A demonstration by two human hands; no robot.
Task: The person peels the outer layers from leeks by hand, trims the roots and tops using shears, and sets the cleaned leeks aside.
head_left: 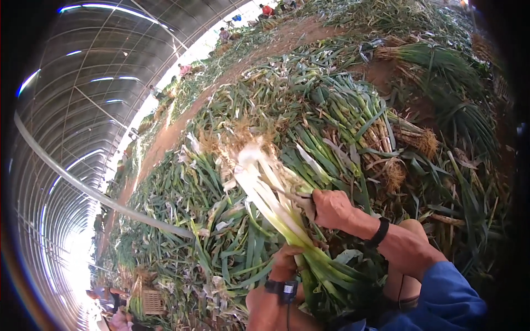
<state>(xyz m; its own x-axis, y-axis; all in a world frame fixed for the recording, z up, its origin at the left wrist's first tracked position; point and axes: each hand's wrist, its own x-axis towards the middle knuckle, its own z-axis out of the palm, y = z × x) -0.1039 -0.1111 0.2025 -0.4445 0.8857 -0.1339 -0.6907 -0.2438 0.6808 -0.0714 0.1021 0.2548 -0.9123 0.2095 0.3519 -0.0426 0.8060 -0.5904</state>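
Note:
A bunch of large green onions (266, 193) slants across the middle, with white stalks and bushy roots at the far end. My left hand (286, 261) is closed around the stalks where white turns to green. The green leaves trail down toward my lap. Beside the bunch, on its right, my right hand (331, 209) is closed on a slim knife (295, 194). Its thin blade points left against the stalks. Loose, dry-looking outer skin hangs near the right fingers, and exactly what they touch there cannot be made out.
Cut leaves (221, 237) cover the ground all around. Bundled green onions (381, 129) lie ahead to the right, more (436, 60) farther back. A curved pale pole (105, 201) crosses the left. A crate (153, 302) stands lower left near other people. An arched tunnel roof (94, 71) rises overhead.

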